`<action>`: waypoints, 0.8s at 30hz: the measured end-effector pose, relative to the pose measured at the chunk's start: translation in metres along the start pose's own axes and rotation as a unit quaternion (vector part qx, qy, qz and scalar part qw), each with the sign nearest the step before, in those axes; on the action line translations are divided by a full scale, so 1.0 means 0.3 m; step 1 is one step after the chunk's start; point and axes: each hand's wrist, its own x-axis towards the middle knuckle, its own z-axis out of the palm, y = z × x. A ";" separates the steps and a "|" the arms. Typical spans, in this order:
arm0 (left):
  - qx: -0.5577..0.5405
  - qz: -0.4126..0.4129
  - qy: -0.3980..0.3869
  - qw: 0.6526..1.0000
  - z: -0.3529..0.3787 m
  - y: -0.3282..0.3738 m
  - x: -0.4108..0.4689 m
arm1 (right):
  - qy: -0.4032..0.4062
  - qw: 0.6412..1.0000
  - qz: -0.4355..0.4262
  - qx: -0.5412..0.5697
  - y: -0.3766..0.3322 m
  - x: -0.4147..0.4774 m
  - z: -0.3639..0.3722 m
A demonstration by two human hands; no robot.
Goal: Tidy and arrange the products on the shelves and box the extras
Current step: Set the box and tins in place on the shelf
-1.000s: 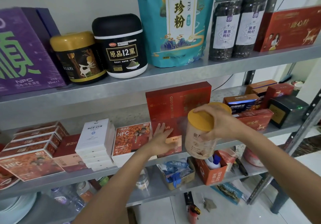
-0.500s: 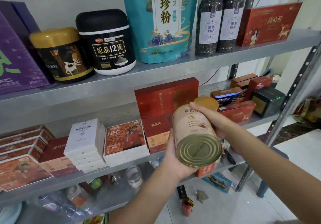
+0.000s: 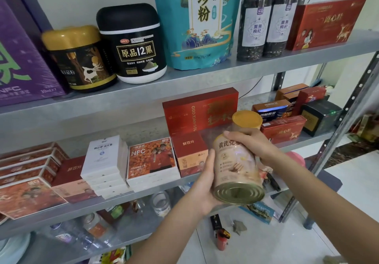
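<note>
Can, pink with one yellow lid, is held in the air in front of the middle shelf, tilted, with its metal bottom toward the camera. Two hands hold it: the left hand cups the lower part from 9 o'clock, and the right hand grips the upper part from 2 o'clock with curled fingers. At 12 o'clock behind it stands one large red box. On the top shelf, from 10 to 1 o'clock, stand one gold-lidded jar, one black jar, one teal pouch and two tall dark jars.
</note>
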 end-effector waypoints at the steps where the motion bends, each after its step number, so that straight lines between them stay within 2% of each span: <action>1: 0.061 0.039 0.007 0.997 -0.006 -0.005 -0.003 | 0.028 0.997 -0.033 -0.069 -0.010 -0.002 0.006; 3: 0.100 0.075 0.002 0.992 -0.011 -0.015 -0.009 | 0.056 0.987 -0.059 -0.139 -0.027 -0.005 0.018; 5: 0.077 0.063 -0.013 0.995 -0.008 -0.014 -0.027 | 0.021 0.989 -0.045 -0.139 -0.041 -0.008 0.008; 6: 0.032 0.039 -0.021 0.998 -0.010 -0.013 -0.030 | -0.012 0.992 -0.030 -0.118 -0.044 -0.007 -0.008; 9: -0.130 -0.046 -0.072 0.988 -0.015 -0.005 -0.049 | -0.105 0.994 0.009 0.017 -0.029 -0.013 -0.063; 13: -0.210 -0.058 -0.108 0.970 -0.012 -0.004 -0.062 | -0.171 0.953 0.099 0.230 0.082 -0.009 -0.052; 15: -0.211 -0.065 -0.120 0.968 -0.008 -0.009 -0.060 | -0.181 0.921 0.132 0.318 0.117 -0.016 -0.017; 17: -0.130 -0.051 -0.115 0.983 -0.020 -0.014 -0.049 | -0.159 0.914 0.117 0.355 0.124 -0.019 0.000; 19: 0.003 0.003 -0.054 0.999 -0.045 -0.001 -0.038 | -0.120 0.937 0.071 0.319 0.106 -0.023 -0.009; 20: 0.056 0.038 -0.021 0.997 -0.059 0.009 -0.030 | -0.091 0.960 0.040 0.262 0.086 -0.027 -0.022; 22: 0.150 0.107 -0.002 0.983 -0.068 0.019 -0.027 | -0.037 0.996 -0.020 0.076 0.038 -0.037 -0.042; 24: 0.205 0.139 -0.011 0.969 -0.059 0.003 -0.020 | -0.012 0.995 -0.066 -0.072 0.001 -0.037 -0.043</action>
